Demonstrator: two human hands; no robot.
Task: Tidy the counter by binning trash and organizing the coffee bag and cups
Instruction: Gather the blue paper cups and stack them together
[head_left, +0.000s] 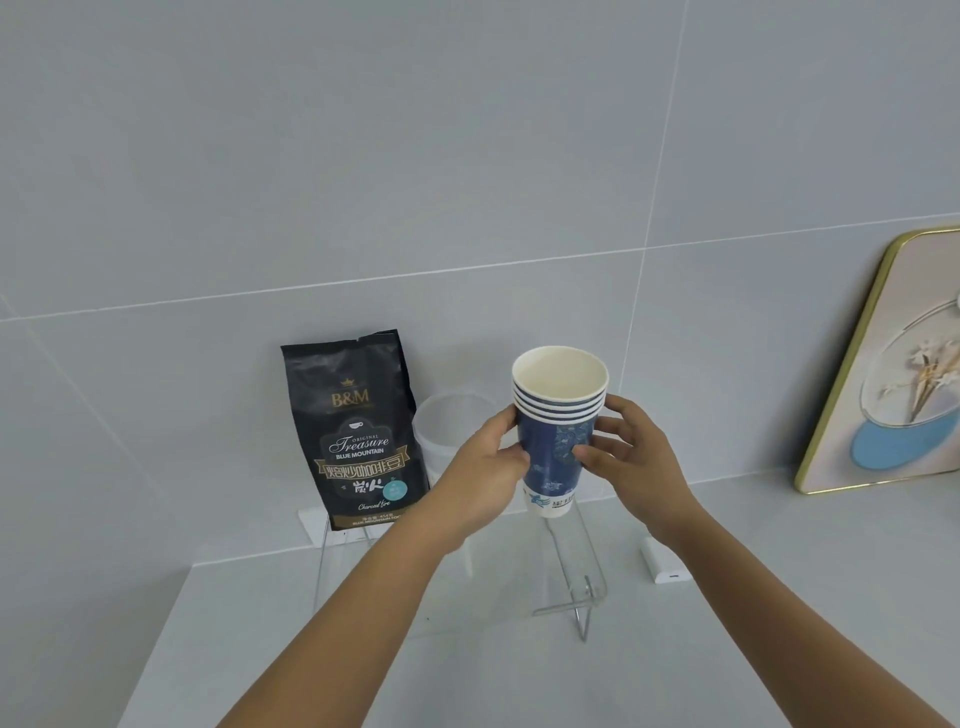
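Both arms reach forward, raised. The left hand (491, 457) and right hand (631, 449) face each other, fingers curled in a grip.

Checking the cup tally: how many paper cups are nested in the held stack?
5 by the rims showing: one nested stack of blue paper cups, held upright between the left hand and right hand, above the counter.

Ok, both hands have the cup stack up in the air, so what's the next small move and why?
Probably lower the stack of blue paper cups straight down onto the clear shelf to the right of the coffee bag. The left hand and right hand hold it upright above that shelf, and the spot below looks free.
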